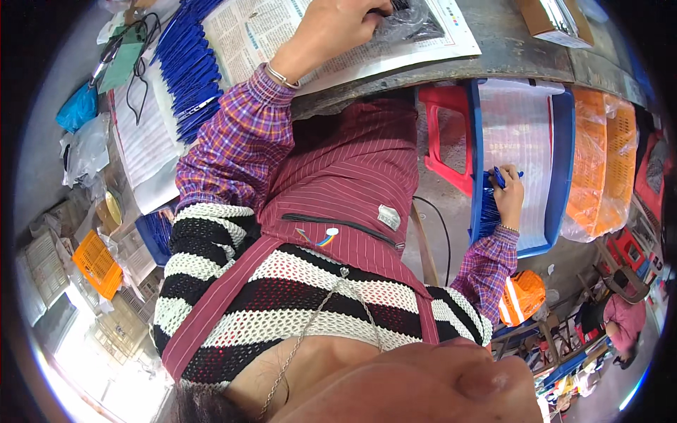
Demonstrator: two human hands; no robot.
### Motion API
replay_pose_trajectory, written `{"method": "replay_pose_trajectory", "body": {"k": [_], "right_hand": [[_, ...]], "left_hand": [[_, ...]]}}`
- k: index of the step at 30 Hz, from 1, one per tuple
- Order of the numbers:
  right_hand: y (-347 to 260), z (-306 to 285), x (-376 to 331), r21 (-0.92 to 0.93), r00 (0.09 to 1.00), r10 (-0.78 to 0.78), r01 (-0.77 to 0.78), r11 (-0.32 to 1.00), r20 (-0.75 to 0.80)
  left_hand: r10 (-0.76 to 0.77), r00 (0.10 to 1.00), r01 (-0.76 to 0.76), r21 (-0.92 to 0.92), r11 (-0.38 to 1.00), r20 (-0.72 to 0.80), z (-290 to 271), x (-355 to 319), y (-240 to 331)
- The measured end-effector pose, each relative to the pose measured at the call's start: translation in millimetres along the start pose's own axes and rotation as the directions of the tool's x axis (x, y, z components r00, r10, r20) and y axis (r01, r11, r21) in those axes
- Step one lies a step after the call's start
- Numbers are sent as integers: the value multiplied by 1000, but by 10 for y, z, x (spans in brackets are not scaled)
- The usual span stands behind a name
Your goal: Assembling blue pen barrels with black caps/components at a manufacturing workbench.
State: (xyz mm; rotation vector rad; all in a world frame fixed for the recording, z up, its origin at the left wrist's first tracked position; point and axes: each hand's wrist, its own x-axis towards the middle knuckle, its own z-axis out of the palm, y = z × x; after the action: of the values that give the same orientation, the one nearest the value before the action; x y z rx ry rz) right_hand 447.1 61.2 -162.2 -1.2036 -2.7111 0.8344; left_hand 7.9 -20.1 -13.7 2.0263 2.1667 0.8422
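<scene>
My left hand (345,27) reaches over the newspaper (264,42) on the table, its fingers curled together. Beside those fingertips lies a clear plastic bag (405,27) with small dark pieces in and around it; what the fingers hold is too hidden to tell. Low on the right, my right hand (509,197) is closed around a few slim blue pens (499,176). It is inside a blue plastic bin (563,162) lined with printed paper, where more blue pens (488,211) lie along the near left side.
A long heap of blue pens (187,63) covers the table's left part. A red plastic stool (448,141) stands left of the bin, orange crates (599,162) right of it. An open cardboard box (557,21) sits at the far right. Another person (620,317) is in the right background.
</scene>
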Motion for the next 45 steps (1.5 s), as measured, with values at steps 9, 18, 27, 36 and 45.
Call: {"method": "replay_pose_trajectory", "body": {"k": [9,18,27,36,45], "right_hand": [[-167,-31,-21,293,982,122,-75,953,-147],[-1335,-344,149,836,916,401,-192,515,-37],[-1966,-222,332,932,976,169,-187,310,139],[-2074,-95,361,868,964,238,-217,447,118],[-2104,-9,373,802,986,167,-102,588,3]], "left_hand": [[-65,996,43,-286,957,-68,-120,47,71],[-72,988,37,-247,968,-134,-102,46,-9],[83,992,-104,-227,968,-99,-279,-98,285],[163,975,-20,-665,746,153,-46,-580,500],[166,950,59,-675,735,264,90,-742,519]]}}
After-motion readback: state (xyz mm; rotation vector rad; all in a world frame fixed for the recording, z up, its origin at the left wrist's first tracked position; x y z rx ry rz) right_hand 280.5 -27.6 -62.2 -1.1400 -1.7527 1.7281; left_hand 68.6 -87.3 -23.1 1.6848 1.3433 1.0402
